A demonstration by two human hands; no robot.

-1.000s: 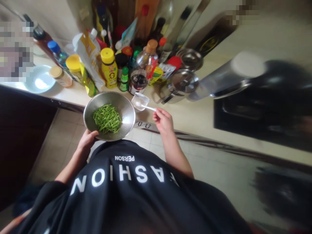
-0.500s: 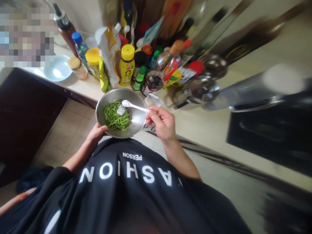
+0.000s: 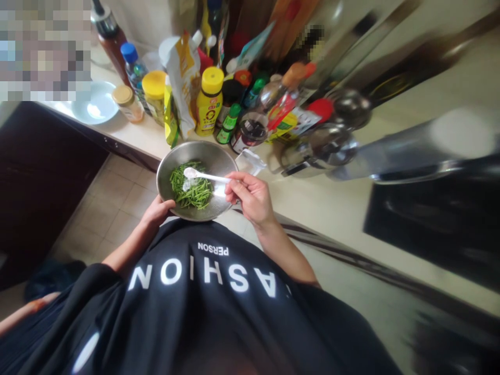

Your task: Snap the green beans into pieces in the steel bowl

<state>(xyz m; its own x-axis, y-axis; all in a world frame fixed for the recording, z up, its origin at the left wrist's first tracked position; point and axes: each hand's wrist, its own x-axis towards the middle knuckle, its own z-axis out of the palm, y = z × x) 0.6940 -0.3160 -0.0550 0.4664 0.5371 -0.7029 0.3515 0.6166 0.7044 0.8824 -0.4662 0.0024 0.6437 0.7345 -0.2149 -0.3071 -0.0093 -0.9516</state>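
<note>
My left hand (image 3: 159, 209) grips the near left rim of a steel mixing bowl (image 3: 222, 156), its thumb over the edge and its other fingers hidden beneath. Chopped green vegetable pieces (image 3: 197, 197) lie in the bowl with a patch of white powder (image 3: 189, 184) on top. Between the thumb and fingers of my right hand (image 3: 250, 198) is the handle of a small white spoon (image 3: 209, 177). The spoon's head is over the greens, just above the powder, with some white stuff in it. The bowl is held in front of my black shirt, by the counter edge.
Along the counter (image 3: 312, 208) stand a yellow squeeze bottle (image 3: 209, 104), a small green-capped bottle (image 3: 228, 124), a dark jar (image 3: 250, 133) and several other condiments. A pale plate (image 3: 95, 104) sits at the left, a dark stove (image 3: 433, 224) at the right. Another person's arm (image 3: 29, 312) shows lower left.
My right hand has moved the spoon left and slightly down over the greens. The white powder looks more spread out. My left hand still holds the bowl.
</note>
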